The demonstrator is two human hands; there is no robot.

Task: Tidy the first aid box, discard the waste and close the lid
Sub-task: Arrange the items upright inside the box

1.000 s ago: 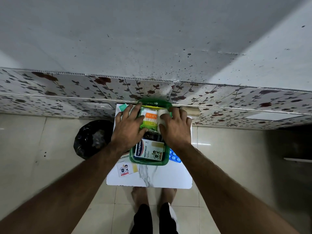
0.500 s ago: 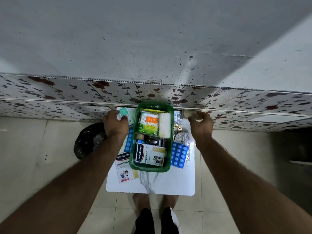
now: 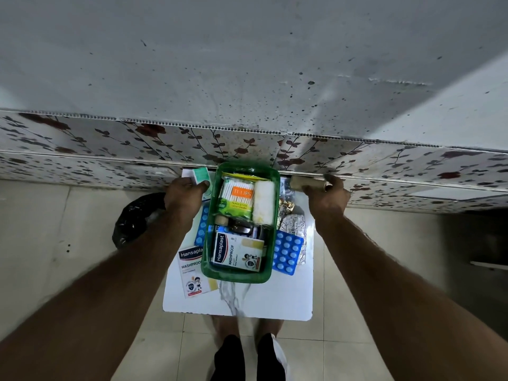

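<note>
An open green first aid box [image 3: 208, 266] stands on a small white table [image 3: 264, 301]. Inside lie a cotton swab pack [image 3: 237, 198], a white gauze roll [image 3: 263, 202], a dark bottle [image 3: 239, 226] and a Hansaplast carton [image 3: 237, 255]. My left hand [image 3: 184, 198] is left of the box, fingers closed on a small teal and white box [image 3: 200, 174]. My right hand [image 3: 325, 199] is at the table's far right corner, gripping a brown tape roll [image 3: 306, 182]. Blue pill strips [image 3: 287, 255] and foil strips [image 3: 294, 226] lie right of the box.
A second Hansaplast pack [image 3: 192, 270] and another blue strip [image 3: 202, 226] lie left of the box. A bin lined with a black bag [image 3: 134, 218] sits on the floor at the left. A floral-patterned wall panel [image 3: 110, 144] runs just behind the table. My feet show below the table.
Both hands left the box's contents and moved outwards. The left closed on the small teal box, the right on the brown tape roll at the far right corner.
</note>
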